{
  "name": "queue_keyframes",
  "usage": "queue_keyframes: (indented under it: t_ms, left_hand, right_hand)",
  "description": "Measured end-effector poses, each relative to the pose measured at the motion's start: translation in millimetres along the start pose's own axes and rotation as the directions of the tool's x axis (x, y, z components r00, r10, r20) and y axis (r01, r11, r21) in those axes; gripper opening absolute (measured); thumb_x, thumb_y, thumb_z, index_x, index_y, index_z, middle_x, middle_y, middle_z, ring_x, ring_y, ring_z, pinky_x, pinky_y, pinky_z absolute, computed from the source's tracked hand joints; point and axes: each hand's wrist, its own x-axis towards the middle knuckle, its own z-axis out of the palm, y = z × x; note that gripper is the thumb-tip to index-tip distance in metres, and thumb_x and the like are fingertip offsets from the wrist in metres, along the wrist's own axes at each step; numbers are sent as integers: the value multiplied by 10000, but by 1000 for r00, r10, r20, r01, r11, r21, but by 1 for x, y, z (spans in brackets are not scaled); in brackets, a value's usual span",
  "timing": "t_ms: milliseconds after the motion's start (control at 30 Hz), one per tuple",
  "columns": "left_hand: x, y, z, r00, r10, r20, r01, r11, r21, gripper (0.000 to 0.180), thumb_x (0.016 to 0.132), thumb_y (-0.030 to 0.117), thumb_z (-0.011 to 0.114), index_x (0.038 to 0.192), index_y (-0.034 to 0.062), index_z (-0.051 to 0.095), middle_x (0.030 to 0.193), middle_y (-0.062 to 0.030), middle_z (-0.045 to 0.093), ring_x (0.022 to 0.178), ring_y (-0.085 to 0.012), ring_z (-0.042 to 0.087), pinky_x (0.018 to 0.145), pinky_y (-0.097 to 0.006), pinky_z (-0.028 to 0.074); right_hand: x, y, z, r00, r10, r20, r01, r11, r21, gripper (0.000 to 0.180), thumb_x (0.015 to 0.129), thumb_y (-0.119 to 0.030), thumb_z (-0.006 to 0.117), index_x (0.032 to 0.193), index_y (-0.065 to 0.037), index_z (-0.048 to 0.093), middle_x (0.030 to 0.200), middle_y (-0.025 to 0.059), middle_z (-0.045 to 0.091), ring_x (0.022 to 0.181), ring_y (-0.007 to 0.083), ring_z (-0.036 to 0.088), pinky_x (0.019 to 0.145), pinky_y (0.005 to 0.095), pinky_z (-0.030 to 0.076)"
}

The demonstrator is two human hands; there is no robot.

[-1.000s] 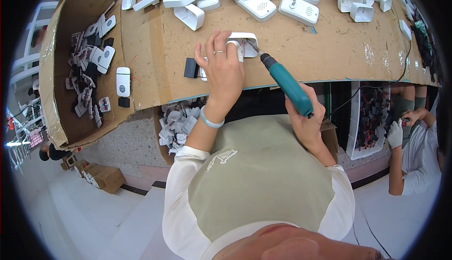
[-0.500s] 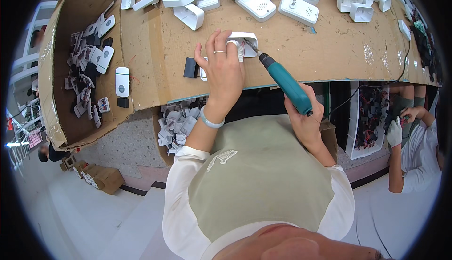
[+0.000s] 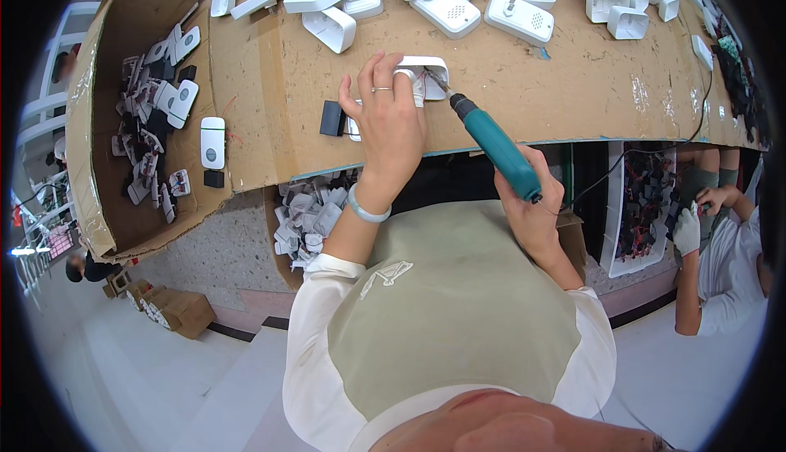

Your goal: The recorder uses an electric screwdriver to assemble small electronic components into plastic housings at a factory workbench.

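Observation:
My right hand is wrapped round the rear of a teal electric screwdriver, its cord trailing off to the right. The screwdriver slants up and left, and its bit reaches inside an open white plastic housing on the cardboard-covered table. My left hand, with a ring and a pale bangle, grips that housing from the left and hides much of it. Fine red wires show within the shell. Beside the left hand lies a black block, next to a white part mostly covered by my fingers.
White plug housings lie along the table's far side. At left, a cardboard box holds white and black parts, with a white doorbell-like unit beside it. A bin of dark parts and a co-worker's gloved hand are at right.
The screwdriver's rear end has shifted very slightly down and left. Otherwise both hands and the housing stay in place.

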Motion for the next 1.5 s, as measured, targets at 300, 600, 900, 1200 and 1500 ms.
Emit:
queue_keyframes:
  t_ms: [300, 600, 900, 1200, 1500]
  left_hand:
    - [0, -2, 2, 1000, 1, -11, -1, 1000, -1, 201, 790, 52, 694, 970, 21, 611, 1280, -68, 578, 1297, -296, 501, 1111, -543, 243]
    - [0, -3, 2, 1000, 3, 4, -3, 1000, 17, 215, 773, 53, 704, 966, 21, 616, 1289, -63, 573, 1308, -293, 492, 1102, -556, 243]
    - [0, -2, 3, 1000, 2, 2, -2, 1000, 21, 204, 785, 51, 699, 972, 22, 624, 1298, -66, 571, 1314, -293, 489, 1102, -556, 241]
    - [0, -2, 2, 1000, 0, 3, 0, 1000, 6, 171, 813, 51, 684, 970, 23, 623, 1292, -65, 574, 1307, -292, 495, 1102, -556, 242]
    - [-1, -2, 2, 1000, 2, 0, -2, 1000, 9, 173, 808, 57, 691, 967, 29, 625, 1291, -58, 574, 1308, -286, 495, 1107, -543, 240]
  right_hand:
    - [1, -3, -1, 999, -39, -4, 39, 998, -43, 437, 738, 83, 728, 1144, -14, 601, 942, 158, 675, 795, 313, 689, 709, 328, 537]
    - [1, -4, 0, 998, -56, 3, 56, 995, -81, 465, 715, 78, 740, 1147, -27, 602, 918, 146, 676, 788, 308, 686, 689, 334, 534]
    - [1, -3, -1, 999, -49, 21, 51, 995, -87, 460, 713, 71, 741, 1139, -26, 598, 927, 150, 674, 791, 329, 681, 694, 343, 537]
    - [-1, -2, -2, 999, -46, 9, 47, 994, -98, 476, 694, 77, 739, 1133, -24, 584, 953, 150, 667, 814, 346, 681, 705, 356, 538]
    - [-1, -6, -3, 999, -41, 4, 42, 994, -99, 474, 689, 88, 741, 1123, -28, 588, 963, 136, 670, 796, 317, 686, 689, 344, 536]
